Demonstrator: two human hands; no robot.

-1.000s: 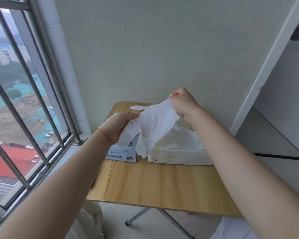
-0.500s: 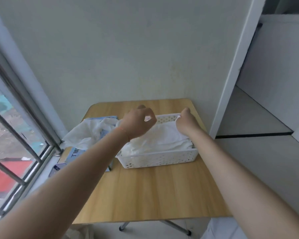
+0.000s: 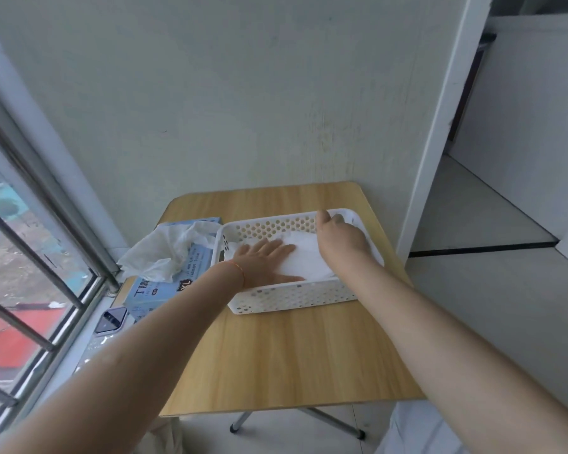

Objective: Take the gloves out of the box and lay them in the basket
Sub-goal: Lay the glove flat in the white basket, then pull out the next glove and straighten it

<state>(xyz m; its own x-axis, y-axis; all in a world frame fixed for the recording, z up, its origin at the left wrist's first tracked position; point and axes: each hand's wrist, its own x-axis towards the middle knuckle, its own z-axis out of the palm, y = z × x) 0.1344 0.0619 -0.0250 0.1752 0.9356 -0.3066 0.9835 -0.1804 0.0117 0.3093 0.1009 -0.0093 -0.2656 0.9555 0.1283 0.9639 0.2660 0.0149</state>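
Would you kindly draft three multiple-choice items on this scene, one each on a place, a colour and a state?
1. Where is the glove box?
A. left of the basket
B. inside the basket
C. on the floor

2. What colour is the basket?
A. blue
B. white
C. black

3. How is the left hand?
A. clenched in the air
B. gripping the box
C. flat on the gloves

Answers:
1 A, the box sits by the basket's left wall.
2 B, its perforated walls are white.
3 C, straight fingers press the white pile.

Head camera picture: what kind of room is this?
Probably a corner of a flat, high up: a barred window looks down on rooftops, a small folding wooden table stands against a plain wall, and a phone lies on the sill.
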